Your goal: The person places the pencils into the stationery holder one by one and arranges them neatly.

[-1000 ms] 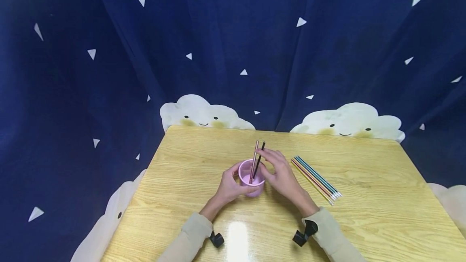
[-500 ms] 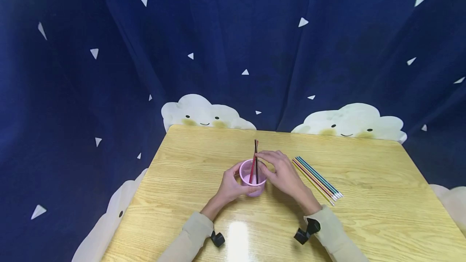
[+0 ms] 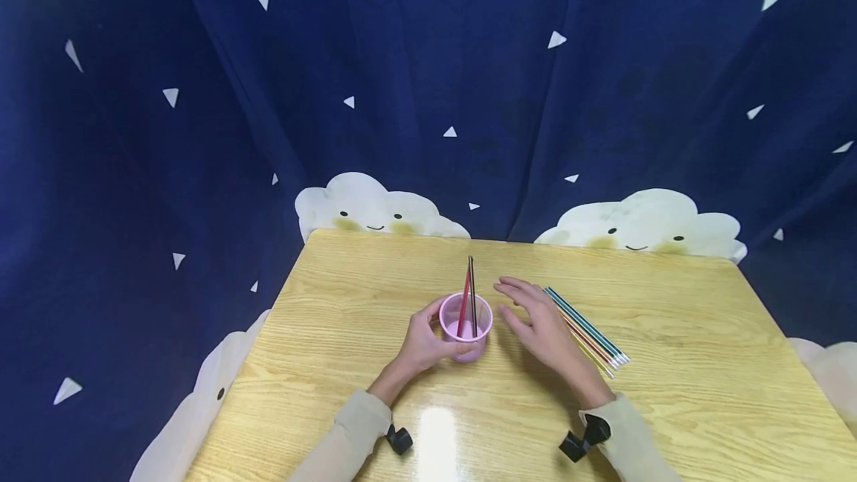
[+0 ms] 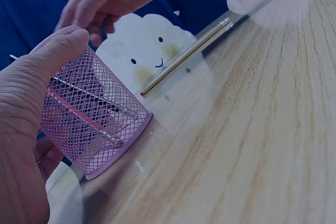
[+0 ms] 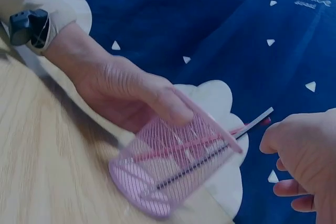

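My left hand (image 3: 426, 341) grips a pink mesh pen cup (image 3: 474, 353) standing on the table, its thumb across the near side. Inside the cup lean a red pencil (image 3: 463, 307) and a black pencil (image 3: 473, 296), their upper ends close together above the rim. To the cup's right, my right hand (image 3: 541, 327) hovers apart from it with fingers spread and nothing held. In the left wrist view the mesh wall (image 4: 100, 121) shows both pencils through it. The right wrist view has the right hand (image 5: 307, 156) beside the pencils' upper ends.
Several striped pencils (image 3: 596, 335) lie side by side on the wooden table (image 3: 703, 363), right of and partly behind the right hand. A dark blue curtain (image 3: 428, 80) with white clouds hangs beyond the table's far edge.
My right hand has let go of the pencils in the cup and drawn back to the right. Those pencils now lean closer together. My left hand keeps its hold on the cup.
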Tool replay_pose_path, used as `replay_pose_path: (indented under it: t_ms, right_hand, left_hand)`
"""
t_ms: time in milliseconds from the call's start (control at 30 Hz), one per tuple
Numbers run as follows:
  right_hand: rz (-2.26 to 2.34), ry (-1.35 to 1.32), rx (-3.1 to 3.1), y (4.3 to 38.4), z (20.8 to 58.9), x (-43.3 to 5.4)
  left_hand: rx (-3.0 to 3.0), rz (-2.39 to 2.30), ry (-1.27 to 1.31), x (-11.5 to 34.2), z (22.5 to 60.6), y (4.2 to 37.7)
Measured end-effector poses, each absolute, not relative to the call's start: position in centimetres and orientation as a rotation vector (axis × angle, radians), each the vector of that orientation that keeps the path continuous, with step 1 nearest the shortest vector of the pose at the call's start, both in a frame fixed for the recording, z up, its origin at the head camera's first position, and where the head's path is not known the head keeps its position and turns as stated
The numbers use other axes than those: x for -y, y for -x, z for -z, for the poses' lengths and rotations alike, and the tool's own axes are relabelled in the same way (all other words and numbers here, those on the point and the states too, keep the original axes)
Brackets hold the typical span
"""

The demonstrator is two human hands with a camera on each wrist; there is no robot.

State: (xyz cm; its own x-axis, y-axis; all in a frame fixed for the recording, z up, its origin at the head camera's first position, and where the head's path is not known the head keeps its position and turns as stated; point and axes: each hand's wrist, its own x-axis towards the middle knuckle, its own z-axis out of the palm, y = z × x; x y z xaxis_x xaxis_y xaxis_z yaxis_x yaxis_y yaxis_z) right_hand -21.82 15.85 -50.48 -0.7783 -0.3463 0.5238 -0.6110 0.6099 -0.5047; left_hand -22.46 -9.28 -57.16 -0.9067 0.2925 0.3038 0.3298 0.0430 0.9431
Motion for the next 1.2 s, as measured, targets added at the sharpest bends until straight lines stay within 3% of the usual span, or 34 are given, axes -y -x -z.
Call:
replay_pose_path:
  t_ms: [567, 1200]
  right_hand:
    - [-0.731, -0.598, 2.578, 21.3, 54.2, -22.1]
    - [-0.468, -0.559, 2.725, 21.3, 55.8, -24.0]
  left_hand:
    - [2.269, 1.991, 0.639, 9.5, 57.2, 22.4]
    - [2.277, 1.987, 0.64, 9.4, 57.2, 22.4]
